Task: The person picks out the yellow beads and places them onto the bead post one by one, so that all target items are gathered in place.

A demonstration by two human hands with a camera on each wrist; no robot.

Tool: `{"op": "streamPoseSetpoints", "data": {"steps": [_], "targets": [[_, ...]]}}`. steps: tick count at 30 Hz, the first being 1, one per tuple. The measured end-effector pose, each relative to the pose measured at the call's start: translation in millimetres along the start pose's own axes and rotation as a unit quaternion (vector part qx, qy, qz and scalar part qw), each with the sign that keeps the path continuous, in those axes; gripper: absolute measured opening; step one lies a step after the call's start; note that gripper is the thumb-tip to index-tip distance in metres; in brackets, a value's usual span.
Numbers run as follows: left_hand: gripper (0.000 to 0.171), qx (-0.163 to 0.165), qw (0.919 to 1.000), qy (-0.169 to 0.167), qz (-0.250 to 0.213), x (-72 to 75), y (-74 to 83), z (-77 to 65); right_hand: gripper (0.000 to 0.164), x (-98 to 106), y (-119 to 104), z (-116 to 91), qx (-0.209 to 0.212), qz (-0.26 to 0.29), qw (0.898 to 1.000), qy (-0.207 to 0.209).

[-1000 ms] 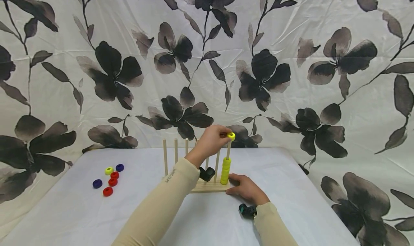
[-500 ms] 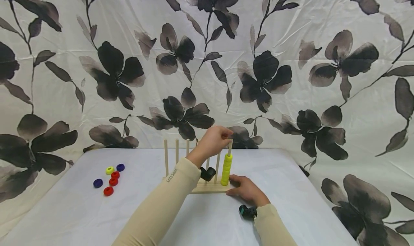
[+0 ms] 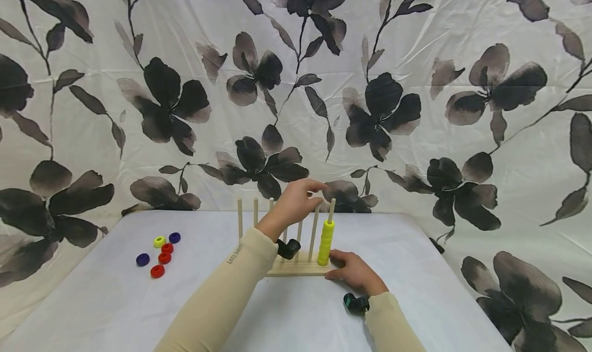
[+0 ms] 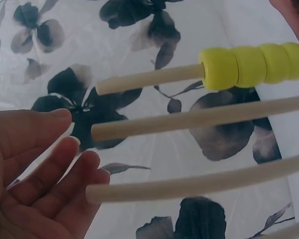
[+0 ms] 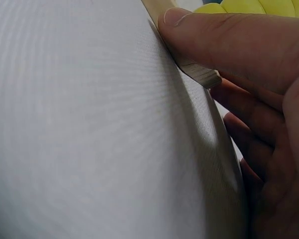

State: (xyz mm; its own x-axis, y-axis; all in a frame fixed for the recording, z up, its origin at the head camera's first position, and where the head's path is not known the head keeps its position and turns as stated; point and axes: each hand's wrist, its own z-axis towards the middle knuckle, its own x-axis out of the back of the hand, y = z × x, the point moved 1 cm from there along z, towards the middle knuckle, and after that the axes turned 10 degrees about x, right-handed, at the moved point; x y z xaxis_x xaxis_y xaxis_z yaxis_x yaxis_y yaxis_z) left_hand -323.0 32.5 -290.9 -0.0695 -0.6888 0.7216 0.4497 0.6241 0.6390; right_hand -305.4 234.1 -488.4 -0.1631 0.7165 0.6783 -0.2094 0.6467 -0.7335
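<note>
A wooden peg rack (image 3: 296, 271) stands on the table with several upright dowels. Its rightmost dowel carries a stack of yellow beads (image 3: 326, 244), and the bare dowel tip (image 4: 144, 79) sticks out above them. My left hand (image 3: 298, 200) hovers by the dowel tops, left of the stacked dowel. The left wrist view shows its fingers (image 4: 72, 174) loosely spread and holding nothing. At the rack's right end, my right hand (image 3: 355, 272) grips the base, thumb (image 5: 229, 42) along the front edge and fingers around the end.
Loose beads lie on the left of the white table (image 3: 102, 300): a yellow bead (image 3: 159, 245), blue beads (image 3: 143, 260) and red beads (image 3: 158, 271). A floral cloth (image 3: 296, 110) hangs behind the table.
The yellow bead my left hand held at the dowel's top has dropped onto the stack. The left hand has let go and moved slightly left. My right hand stays on the base.
</note>
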Motion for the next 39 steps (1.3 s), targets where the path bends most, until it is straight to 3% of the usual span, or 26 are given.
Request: {"op": "streamPoseSetpoints", "data": {"steps": [13,23,34,39], "targets": [[0.036,0.005,0.9995,0.026,0.018,29.9,-21.4,-12.0,0.072,2.2,0.8,-1.3,0.011,0.004,1.0,0.004],[0.035,0.01,0.9981,0.061,0.008,64.3,-44.2,-25.9,0.073,2.1,0.2,-0.8,0.015,-0.007,1.0,0.007],[0.036,0.04,0.9951,0.089,0.014,95.4,-75.2,-37.5,0.074,-0.1,-0.7,-0.6,0.01,-0.003,1.0,0.001],[0.036,0.052,0.9924,0.111,-0.003,105.9,-90.7,-41.0,0.074,-1.2,-3.0,-0.7,0.017,-0.009,1.0,0.002]]}}
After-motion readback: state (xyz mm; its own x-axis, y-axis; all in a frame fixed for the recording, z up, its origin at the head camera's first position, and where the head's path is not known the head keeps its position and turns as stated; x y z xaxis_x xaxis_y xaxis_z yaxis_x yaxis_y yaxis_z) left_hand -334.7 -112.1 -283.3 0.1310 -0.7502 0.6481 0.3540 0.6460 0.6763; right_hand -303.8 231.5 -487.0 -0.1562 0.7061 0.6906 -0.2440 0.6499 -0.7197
